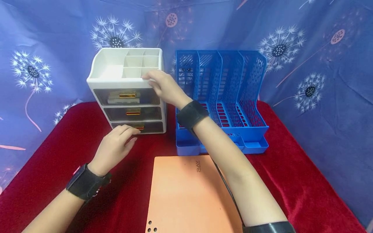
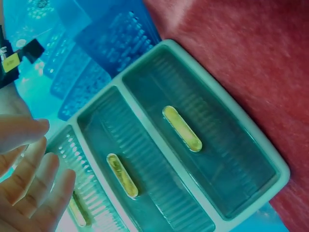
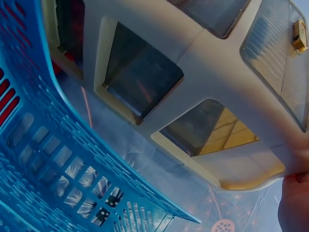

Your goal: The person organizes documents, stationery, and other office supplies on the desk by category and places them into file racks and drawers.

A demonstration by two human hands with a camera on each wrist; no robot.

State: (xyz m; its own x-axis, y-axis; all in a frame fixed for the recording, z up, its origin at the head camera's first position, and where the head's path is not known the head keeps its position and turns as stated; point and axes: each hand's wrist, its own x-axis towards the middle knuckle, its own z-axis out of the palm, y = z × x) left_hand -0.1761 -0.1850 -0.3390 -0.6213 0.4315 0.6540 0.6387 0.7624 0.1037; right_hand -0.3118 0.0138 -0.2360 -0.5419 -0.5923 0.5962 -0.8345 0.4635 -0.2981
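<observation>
A white drawer organizer [image 1: 115, 84] with three dark see-through drawers and gold handles stands at the back left. My right hand [image 1: 167, 85] holds its top front rim near the right corner, fingers over the edge and thumb against the front. Part of that hand [image 3: 295, 203] shows at the organizer's corner in the right wrist view. In front of the lowest drawer [image 1: 151, 127], my left hand [image 1: 115, 147] hovers with relaxed fingers and nothing in them. Those fingers [image 2: 36, 181] overlap the top drawer's front in the left wrist view. Pale items [image 1: 116, 98] show through the top drawer.
A blue mesh file rack [image 1: 221, 131] stands close to the organizer's right side. Nearer me, an orange board [image 1: 180, 191] lies on the red cloth [image 1: 294, 181], partly under my right forearm. A blue dandelion-print curtain [image 1: 218, 24] hangs behind.
</observation>
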